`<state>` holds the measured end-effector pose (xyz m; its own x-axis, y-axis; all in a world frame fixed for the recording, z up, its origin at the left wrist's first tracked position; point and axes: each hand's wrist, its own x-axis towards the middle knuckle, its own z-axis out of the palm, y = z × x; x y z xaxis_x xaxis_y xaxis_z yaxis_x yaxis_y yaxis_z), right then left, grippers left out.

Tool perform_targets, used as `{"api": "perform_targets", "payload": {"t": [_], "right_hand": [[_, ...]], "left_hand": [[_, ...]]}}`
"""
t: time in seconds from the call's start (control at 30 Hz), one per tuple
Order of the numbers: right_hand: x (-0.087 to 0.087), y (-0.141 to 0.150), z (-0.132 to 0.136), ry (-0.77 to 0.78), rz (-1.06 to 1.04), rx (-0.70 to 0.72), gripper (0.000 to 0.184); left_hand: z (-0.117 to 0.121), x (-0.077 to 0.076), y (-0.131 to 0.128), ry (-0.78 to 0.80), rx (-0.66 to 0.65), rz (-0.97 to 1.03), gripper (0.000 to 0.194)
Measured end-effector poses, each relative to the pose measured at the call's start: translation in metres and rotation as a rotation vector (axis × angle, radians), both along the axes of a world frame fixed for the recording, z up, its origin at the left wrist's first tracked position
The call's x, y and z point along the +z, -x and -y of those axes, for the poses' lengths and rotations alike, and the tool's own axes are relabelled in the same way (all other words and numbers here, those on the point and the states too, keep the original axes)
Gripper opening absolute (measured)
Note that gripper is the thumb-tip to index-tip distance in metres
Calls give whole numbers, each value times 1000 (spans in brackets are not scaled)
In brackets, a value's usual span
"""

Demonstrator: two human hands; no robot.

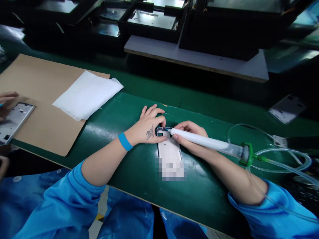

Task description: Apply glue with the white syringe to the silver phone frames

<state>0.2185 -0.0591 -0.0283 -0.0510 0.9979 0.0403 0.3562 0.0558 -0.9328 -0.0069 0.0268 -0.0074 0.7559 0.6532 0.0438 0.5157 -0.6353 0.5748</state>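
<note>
A light-coloured phone frame (170,151) lies flat on the green bench, its lower end blurred by pixel blocks. My left hand (151,128) holds its upper left corner between thumb and index finger, while the other fingers stretch out over the bench. In my right hand (190,134) is a dispensing syringe (208,141) filled with something white, gripped near its front end. Its blue needle tip (167,129) is at the frame's upper edge, between both hands; whether it touches cannot be made out. A green cap (246,155) joins the syringe's rear to clear tubing.
Clear tubing (286,157) coils at the right, near another phone frame (287,109). Brown cardboard (37,79) and a white sheet (87,94) lie at the left, where another person's hand (7,99) is at a phone frame (17,121). Black trays (152,30) stand behind, above a shelf board (194,59).
</note>
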Motion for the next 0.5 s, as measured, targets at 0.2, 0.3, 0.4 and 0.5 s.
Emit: {"api": "perform_targets", "payload": {"t": [0.2, 0.3, 0.4, 0.5], "right_hand": [[5, 0, 0, -4, 0, 3, 26], [8, 0, 1, -6, 17, 11, 27], [9, 0, 1, -10, 25, 15, 26], [8, -1, 1, -4, 28, 19, 26]], "left_hand": [[0, 0, 0, 0, 2, -9, 36], [0, -1, 0, -4, -1, -5, 38], [0, -1, 0, -4, -4, 2, 38], [0, -2, 0, -10, -5, 7, 38]]}}
